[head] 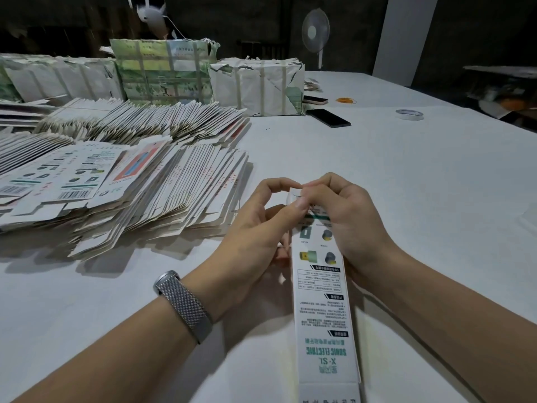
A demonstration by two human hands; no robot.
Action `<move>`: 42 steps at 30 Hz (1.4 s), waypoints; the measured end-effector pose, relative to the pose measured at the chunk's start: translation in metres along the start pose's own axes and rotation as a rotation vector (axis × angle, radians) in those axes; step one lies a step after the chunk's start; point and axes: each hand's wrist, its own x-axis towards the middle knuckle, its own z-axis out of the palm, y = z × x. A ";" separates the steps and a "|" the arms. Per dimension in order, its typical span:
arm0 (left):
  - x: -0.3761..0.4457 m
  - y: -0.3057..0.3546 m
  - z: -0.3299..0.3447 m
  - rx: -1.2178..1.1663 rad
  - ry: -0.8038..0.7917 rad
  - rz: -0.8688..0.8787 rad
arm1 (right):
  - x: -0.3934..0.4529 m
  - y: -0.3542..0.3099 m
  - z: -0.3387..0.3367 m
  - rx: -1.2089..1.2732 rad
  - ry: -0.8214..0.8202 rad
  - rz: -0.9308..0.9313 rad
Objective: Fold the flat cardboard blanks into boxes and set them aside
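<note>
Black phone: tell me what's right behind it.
Behind the black phone stands a taped, paper-wrapped bundle, with a second phone lying at its foot. The bundle hides whatever lies beyond it on the table.

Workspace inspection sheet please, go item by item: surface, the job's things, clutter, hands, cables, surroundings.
Surface: white table, mostly bare on the right.
Job's things: one long printed box held lengthwise toward the camera; fanned stacks of flat blanks on the left; wrapped bundles behind them.
Clutter: dark phone, tape roll, orange rubber bands.
Hands: left hand and right hand both grip the box's far end, fingers curled at its end flap; mesh wristband on the left wrist.
Cables: nothing seen.
Surroundings: standing fan, dark back wall.
</note>
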 end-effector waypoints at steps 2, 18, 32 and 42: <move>0.001 -0.002 -0.001 0.010 -0.002 -0.007 | 0.001 0.000 0.000 -0.002 0.017 0.001; -0.003 0.005 -0.003 -0.013 -0.097 -0.044 | 0.000 0.000 -0.001 0.007 0.116 -0.050; -0.006 0.016 -0.005 -0.066 -0.155 -0.084 | 0.007 -0.010 -0.010 -0.021 0.014 -0.095; -0.006 0.015 -0.009 -0.013 -0.216 -0.101 | 0.011 -0.014 -0.017 -0.083 -0.060 -0.047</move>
